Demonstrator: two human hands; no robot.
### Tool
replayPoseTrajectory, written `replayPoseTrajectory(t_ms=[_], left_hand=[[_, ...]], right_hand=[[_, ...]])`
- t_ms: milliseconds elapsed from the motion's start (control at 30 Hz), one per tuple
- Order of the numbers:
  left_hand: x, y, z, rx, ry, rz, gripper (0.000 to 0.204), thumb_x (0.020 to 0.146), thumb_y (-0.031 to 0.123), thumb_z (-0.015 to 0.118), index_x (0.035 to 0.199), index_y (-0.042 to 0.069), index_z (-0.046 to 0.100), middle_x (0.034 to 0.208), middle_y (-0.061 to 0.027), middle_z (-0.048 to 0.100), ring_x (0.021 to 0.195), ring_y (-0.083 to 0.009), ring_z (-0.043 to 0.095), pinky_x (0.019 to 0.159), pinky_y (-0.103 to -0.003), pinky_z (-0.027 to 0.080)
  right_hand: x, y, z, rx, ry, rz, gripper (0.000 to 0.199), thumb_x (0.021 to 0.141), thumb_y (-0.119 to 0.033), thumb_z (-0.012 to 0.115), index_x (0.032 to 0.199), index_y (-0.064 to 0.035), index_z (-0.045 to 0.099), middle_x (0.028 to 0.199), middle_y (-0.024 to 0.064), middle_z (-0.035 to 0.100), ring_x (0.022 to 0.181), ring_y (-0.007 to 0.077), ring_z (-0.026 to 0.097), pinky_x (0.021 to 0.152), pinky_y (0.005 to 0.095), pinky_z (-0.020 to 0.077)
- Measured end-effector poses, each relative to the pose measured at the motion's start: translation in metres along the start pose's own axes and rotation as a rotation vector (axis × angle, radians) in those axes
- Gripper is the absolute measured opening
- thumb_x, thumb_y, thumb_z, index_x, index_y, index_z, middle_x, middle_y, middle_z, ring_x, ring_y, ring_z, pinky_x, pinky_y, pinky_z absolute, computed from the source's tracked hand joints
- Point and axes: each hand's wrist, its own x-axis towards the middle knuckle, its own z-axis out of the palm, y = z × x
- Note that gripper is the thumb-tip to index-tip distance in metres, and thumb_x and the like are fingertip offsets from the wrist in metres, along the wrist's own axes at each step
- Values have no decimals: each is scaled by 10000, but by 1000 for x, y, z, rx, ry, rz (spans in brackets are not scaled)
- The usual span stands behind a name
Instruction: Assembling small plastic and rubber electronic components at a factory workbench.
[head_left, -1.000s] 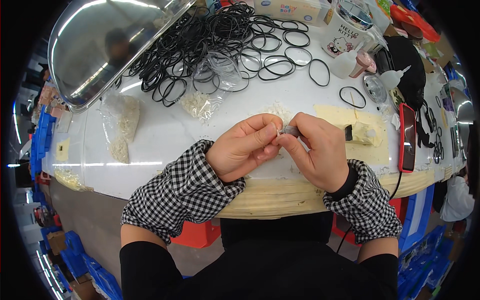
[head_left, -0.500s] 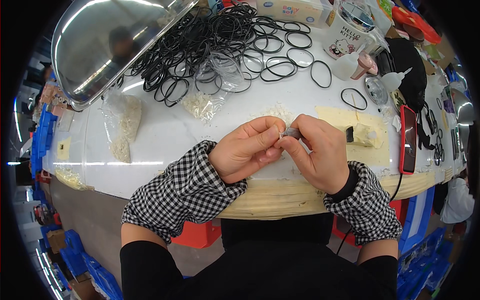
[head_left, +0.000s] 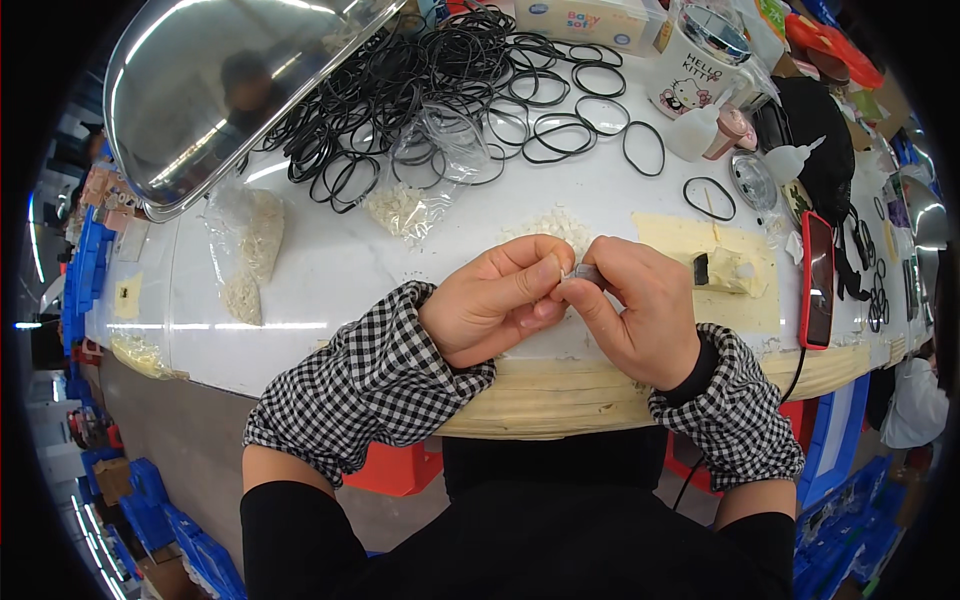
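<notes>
Setting: white worktop point(head_left: 330, 270) with a pale wooden front edge, crowded along its far side and right end.
Small part: a tiny grey piece point(head_left: 583, 273) sits pinched between the fingertips of both hands, just above the near edge of the worktop; too small to tell its shape.
Left hand point(head_left: 495, 310): curled tight, thumb and forefinger closed on the grey piece, checked sleeve cuff resting on the edge.
Right hand point(head_left: 635, 310): fingers bent in, gripping the same piece from the other side, touching the left hand.
Just behind the hands: a loose heap of small white bits point(head_left: 555, 225) on the bare surface.
Right of the hands: a yellowish mat point(head_left: 700, 240) carrying a small dark block point(head_left: 701, 268), then a red phone point(head_left: 817, 280) with a cable running off the edge.
Left of the hands: clear bags of white bits point(head_left: 250, 245), another bag point(head_left: 420, 190) nearer the middle.
Far side: a tangled pile of black rubber rings point(head_left: 430, 95), single rings strewn to its right, a large shiny metal tray point(head_left: 230, 90) tilted at the far left.
Far right: a printed mug point(head_left: 695, 65) and small squeeze bottles point(head_left: 700, 130).
</notes>
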Motion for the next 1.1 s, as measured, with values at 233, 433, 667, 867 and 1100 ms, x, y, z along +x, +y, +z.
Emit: replayPoseTrajectory(t_ms=[233, 433, 667, 867, 1100], left_hand=[[0, -1, -1, 12, 4, -6, 188, 965, 230, 491, 1011, 49, 520, 848, 24, 464, 715, -61, 400, 653, -181, 369], [0, -1, 0, -2, 9, -10, 181, 967, 228, 487, 1001, 53, 517, 848, 22, 461, 713, -61, 399, 657, -182, 371], [1, -4, -2, -20, -23, 16, 160, 967, 221, 486, 987, 64, 507, 842, 23, 461, 717, -61, 404, 663, -187, 371], [1, -5, -1, -25, -20, 24, 143, 967, 217, 488, 985, 77, 507, 841, 27, 464, 712, -60, 405, 662, -185, 368], [0, -4, 1, -22, -5, 18, 142, 969, 219, 485, 978, 80, 512, 826, 32, 454, 706, -55, 400, 653, -180, 362]], right_hand=[[1, 2, 2, -13, 45, -32, 302, 821, -303, 657, 730, -56, 510, 605, 53, 525, 537, 223, 539, 470, 317, 399], [0, 0, 0, -29, 16, -37, 293, 813, -292, 666, 737, -55, 510, 605, 52, 521, 540, 219, 541, 470, 315, 401], [0, 0, 2, -7, 53, -47, 280, 809, -275, 666, 754, -50, 508, 629, 58, 528, 561, 233, 547, 488, 325, 412], [0, -2, 2, -19, 38, -41, 277, 814, -276, 659, 762, -48, 511, 637, 61, 533, 571, 237, 553, 497, 329, 418], [-1, 0, 3, 32, 44, -53, 263, 823, -266, 655, 744, -53, 521, 611, 58, 526, 540, 226, 540, 480, 319, 408]])
